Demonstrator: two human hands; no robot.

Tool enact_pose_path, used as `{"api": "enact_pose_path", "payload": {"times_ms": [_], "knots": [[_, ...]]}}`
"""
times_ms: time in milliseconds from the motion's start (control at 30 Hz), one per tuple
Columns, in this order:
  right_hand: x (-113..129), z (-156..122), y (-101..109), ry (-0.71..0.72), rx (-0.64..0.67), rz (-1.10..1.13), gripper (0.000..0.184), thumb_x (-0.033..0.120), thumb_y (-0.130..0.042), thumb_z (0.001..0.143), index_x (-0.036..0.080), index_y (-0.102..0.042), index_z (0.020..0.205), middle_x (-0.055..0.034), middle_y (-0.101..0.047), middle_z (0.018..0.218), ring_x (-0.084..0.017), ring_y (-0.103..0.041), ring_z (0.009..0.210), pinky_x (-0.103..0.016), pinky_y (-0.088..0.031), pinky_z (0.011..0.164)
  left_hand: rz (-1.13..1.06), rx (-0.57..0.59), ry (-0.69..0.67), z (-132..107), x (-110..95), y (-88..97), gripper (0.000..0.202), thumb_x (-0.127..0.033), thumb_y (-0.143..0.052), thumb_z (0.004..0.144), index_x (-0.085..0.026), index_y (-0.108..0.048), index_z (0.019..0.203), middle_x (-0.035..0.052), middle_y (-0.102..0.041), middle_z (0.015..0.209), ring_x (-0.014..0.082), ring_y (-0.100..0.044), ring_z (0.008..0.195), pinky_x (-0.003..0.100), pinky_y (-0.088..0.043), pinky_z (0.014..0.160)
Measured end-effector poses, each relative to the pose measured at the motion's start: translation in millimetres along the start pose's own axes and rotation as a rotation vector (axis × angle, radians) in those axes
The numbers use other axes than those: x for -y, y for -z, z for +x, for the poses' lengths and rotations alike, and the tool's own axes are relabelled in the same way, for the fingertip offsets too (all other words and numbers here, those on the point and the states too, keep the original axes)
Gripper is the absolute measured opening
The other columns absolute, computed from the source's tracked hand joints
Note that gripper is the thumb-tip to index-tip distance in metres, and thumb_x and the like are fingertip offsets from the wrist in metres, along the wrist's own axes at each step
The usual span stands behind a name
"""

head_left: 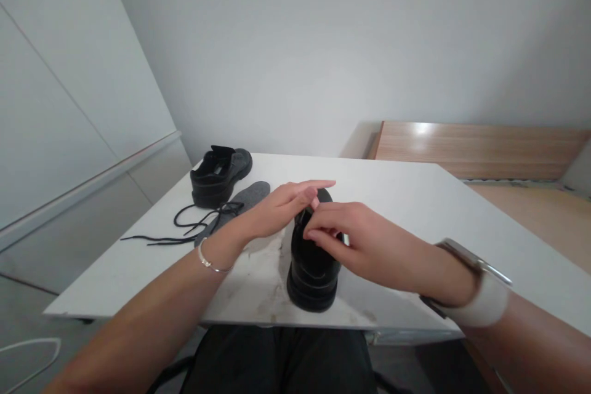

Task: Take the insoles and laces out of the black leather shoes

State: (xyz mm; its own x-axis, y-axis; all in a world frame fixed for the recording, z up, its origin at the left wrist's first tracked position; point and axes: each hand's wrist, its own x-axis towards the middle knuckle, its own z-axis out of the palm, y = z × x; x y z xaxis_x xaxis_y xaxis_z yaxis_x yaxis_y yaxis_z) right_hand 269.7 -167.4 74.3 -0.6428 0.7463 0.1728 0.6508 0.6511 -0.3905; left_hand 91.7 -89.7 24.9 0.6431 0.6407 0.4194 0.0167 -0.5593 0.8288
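A black shoe [314, 283] stands close to the table's front edge, heel toward me and opening upward. My left hand [290, 200] reaches over its front part from the left, fingers stretched out flat to the right. At the shoe's opening is my right hand [344, 231], its thumb and fingers pinched together; what they hold, if anything, is hidden. Both hands cover much of the shoe's upper. To the left lies a grey insole [256, 194], with black shoelaces [184, 239] loose on and beside it. A second black shoe [212, 188] stands behind them, its tongue raised.
The white table [392, 197] has smudges of dirt around the near shoe. A pale wall rises behind it, and white panels [69, 104] stand at the left. Beyond the table's right side is a wooden board [462, 144]. My legs [277, 360] are under the front edge.
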Motion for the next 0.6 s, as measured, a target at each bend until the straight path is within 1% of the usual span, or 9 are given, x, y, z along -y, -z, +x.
{"api": "enact_pose_path", "payload": {"times_ms": [67, 167, 200, 233, 300, 400, 467, 533, 600], "knots": [[-2.7, -20.3, 7.3, -0.018, -0.156, 0.142, 0.021, 0.018, -0.051, 0.099, 0.019, -0.069, 0.088, -0.0026, -0.068, 0.085, -0.014, -0.061, 0.076, -0.024, -0.046, 0.070, 0.153, -0.023, -0.048, -15.4, -13.7, 19.7, 0.052, -0.050, -0.033, 0.103, -0.018, -0.071, 0.118, 0.0088, -0.074, 0.096, 0.0234, -0.065, 0.100, 0.032, -0.044, 0.098], [-7.6, -45.0, 8.4, -0.076, -0.302, 0.212, 0.019, 0.023, -0.051, 0.100, 0.022, -0.067, 0.090, -0.0028, -0.067, 0.088, -0.015, -0.061, 0.078, -0.025, -0.047, 0.068, 0.423, -0.241, 0.016, -40.2, -16.7, 55.6, 0.035, -0.041, -0.047, 0.100, -0.021, -0.073, 0.108, 0.0059, -0.074, 0.098, 0.0225, -0.066, 0.094, 0.030, -0.046, 0.089], [-9.1, -50.3, 5.9, -0.091, -0.327, 0.221, 0.018, 0.024, -0.051, 0.100, 0.022, -0.067, 0.091, -0.0029, -0.066, 0.087, -0.015, -0.061, 0.078, -0.025, -0.047, 0.067, 0.545, -0.264, 0.053, -47.5, -12.2, 66.5, 0.032, -0.040, -0.050, 0.098, -0.021, -0.074, 0.104, 0.0056, -0.074, 0.098, 0.0229, -0.065, 0.093, 0.030, -0.046, 0.085], [-10.2, -54.1, 2.2, -0.100, -0.344, 0.232, 0.018, 0.024, -0.052, 0.100, 0.023, -0.067, 0.091, -0.0029, -0.066, 0.087, -0.015, -0.061, 0.077, -0.025, -0.047, 0.066, 0.670, -0.237, 0.094, -53.8, -5.6, 75.8, 0.030, -0.039, -0.051, 0.096, -0.021, -0.074, 0.101, 0.0054, -0.073, 0.098, 0.0235, -0.065, 0.091, 0.030, -0.045, 0.083], [-10.3, -57.7, -7.8, -0.092, -0.350, 0.261, 0.016, 0.022, -0.052, 0.100, 0.023, -0.066, 0.092, -0.0030, -0.065, 0.089, -0.015, -0.061, 0.079, -0.024, -0.048, 0.069, 0.892, -0.078, 0.170, -63.3, 11.2, 87.7, 0.025, -0.033, -0.053, 0.092, -0.022, -0.075, 0.098, 0.0056, -0.073, 0.095, 0.0245, -0.063, 0.089, 0.032, -0.044, 0.081], [-3.0, -57.9, -25.3, -0.016, -0.314, 0.303, 0.016, 0.017, -0.050, 0.100, 0.022, -0.066, 0.097, -0.0036, -0.065, 0.094, -0.014, -0.061, 0.086, -0.023, -0.049, 0.074, 1.131, 0.136, 0.235, -70.0, 34.8, 89.2, 0.021, -0.023, -0.061, 0.085, -0.022, -0.074, 0.101, 0.0081, -0.068, 0.095, 0.0264, -0.059, 0.089, 0.034, -0.043, 0.080], [5.9, -57.6, -36.5, 0.061, -0.286, 0.312, 0.017, 0.013, -0.049, 0.099, 0.020, -0.065, 0.102, -0.0048, -0.065, 0.097, -0.014, -0.061, 0.087, -0.024, -0.049, 0.075, 1.242, 0.199, 0.242, -70.7, 44.2, 83.5, 0.017, -0.018, -0.062, 0.083, -0.021, -0.073, 0.095, 0.0097, -0.063, 0.094, 0.0276, -0.056, 0.090, 0.036, -0.043, 0.080], [15.6, -57.3, -46.7, 0.139, -0.272, 0.297, 0.017, 0.012, -0.048, 0.099, 0.017, -0.064, 0.105, -0.0064, -0.065, 0.097, -0.015, -0.061, 0.087, -0.025, -0.049, 0.075, 1.316, 0.242, 0.228, -69.2, 47.8, 77.8, 0.014, -0.017, -0.057, 0.086, -0.019, -0.071, 0.083, 0.0105, -0.060, 0.093, 0.0283, -0.054, 0.091, 0.038, -0.042, 0.080], [24.6, -56.0, -55.5, 0.199, -0.284, 0.270, 0.017, 0.012, -0.048, 0.099, 0.015, -0.063, 0.106, -0.0081, -0.065, 0.098, -0.016, -0.061, 0.087, -0.027, -0.050, 0.075, 1.354, 0.224, 0.190, -65.7, 46.4, 75.2, 0.019, -0.019, -0.051, 0.090, -0.017, -0.066, 0.080, 0.0114, -0.059, 0.095, 0.0289, -0.053, 0.092, 0.039, -0.042, 0.081]]}}
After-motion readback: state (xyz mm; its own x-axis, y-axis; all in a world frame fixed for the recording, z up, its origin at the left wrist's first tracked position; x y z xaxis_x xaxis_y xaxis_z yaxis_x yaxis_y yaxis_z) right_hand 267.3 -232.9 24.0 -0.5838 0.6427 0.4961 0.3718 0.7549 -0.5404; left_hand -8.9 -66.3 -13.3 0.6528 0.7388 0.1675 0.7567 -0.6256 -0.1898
